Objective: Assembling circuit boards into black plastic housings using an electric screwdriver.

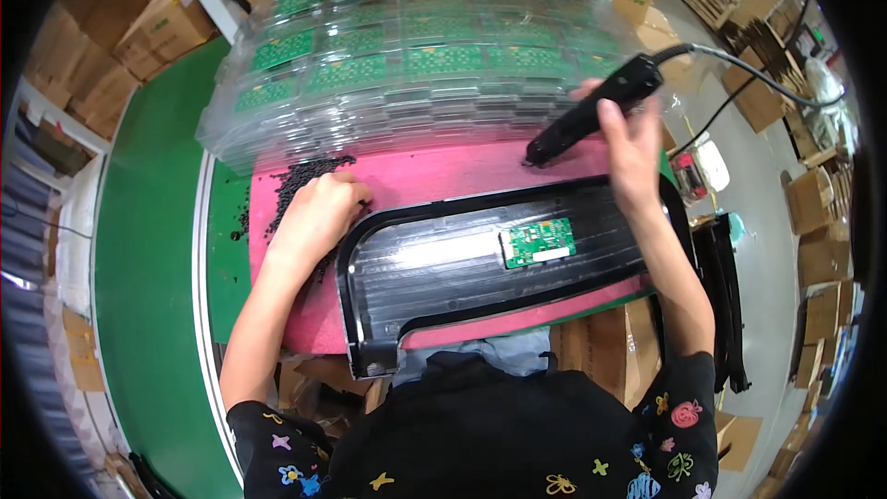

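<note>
Glossy black plastic panel (462, 268) at centre, matt pink foam mat (434, 176) beneath, clear shiny plastic trays (407, 65) at twelve o'clock.

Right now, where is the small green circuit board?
In the head view, the small green circuit board lies on the black plastic panel, right of centre, below the right hand holding the black electric screwdriver.

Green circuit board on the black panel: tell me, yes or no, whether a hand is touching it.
No: the green circuit board lies untouched on the black panel, both hands apart from it.
</note>
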